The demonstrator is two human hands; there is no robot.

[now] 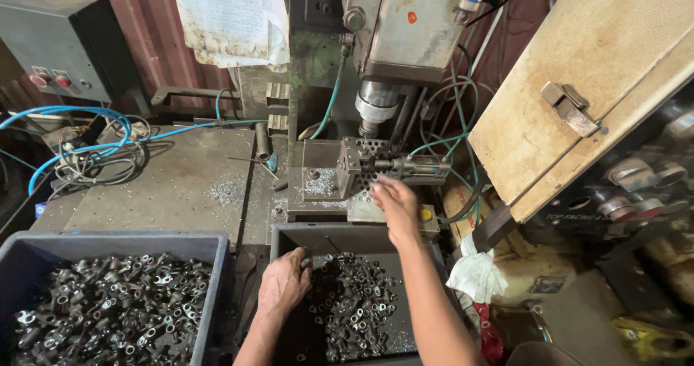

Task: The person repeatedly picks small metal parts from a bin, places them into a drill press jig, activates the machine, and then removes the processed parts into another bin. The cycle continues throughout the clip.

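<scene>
Metal parts (350,301) in grey bin (289,237), 6 o'clock: likely heavy, stiff, oily; grip by body | left hand (283,283) curled over parts | right hand (395,203) at drill clamp (361,165), 12 o'clock, grip unclear

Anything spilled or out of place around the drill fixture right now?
Metal shavings lie scattered on the steel table left of the fixture, with more on the fixture block. A crumpled white rag hangs beside the right bin.

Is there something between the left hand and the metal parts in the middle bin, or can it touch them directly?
Nothing visible stands between them. The left hand rests inside the middle bin, its fingers at the edge of the metal parts.
</scene>
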